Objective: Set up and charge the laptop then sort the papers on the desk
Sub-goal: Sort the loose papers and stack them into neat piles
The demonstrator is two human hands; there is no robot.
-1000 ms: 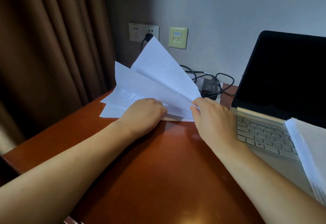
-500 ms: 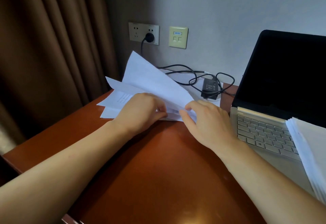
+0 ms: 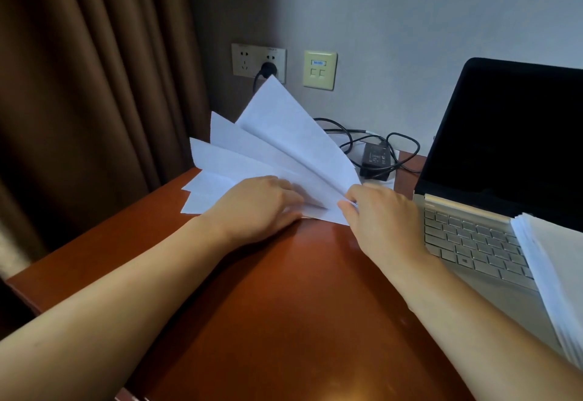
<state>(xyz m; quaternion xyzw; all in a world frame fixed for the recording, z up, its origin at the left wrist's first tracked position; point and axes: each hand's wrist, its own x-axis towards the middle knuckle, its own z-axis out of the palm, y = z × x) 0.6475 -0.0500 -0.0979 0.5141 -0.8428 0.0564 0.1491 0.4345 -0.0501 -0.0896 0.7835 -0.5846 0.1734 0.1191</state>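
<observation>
Here, the fanned sheets [image 3: 284, 148] at the far left of the desk [image 3: 284, 290] are pinched at their near corner by the right hand [image 3: 381, 214], while the lower ones are pressed flat by the left hand [image 3: 262, 208]. Should the pinch be loosened, sheets could be spilled toward the charger brick [image 3: 377, 157].

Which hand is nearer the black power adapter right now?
Right. The right hand pinches the fanned sheets just in front of the power adapter; the left hand rests on them farther left.
</observation>
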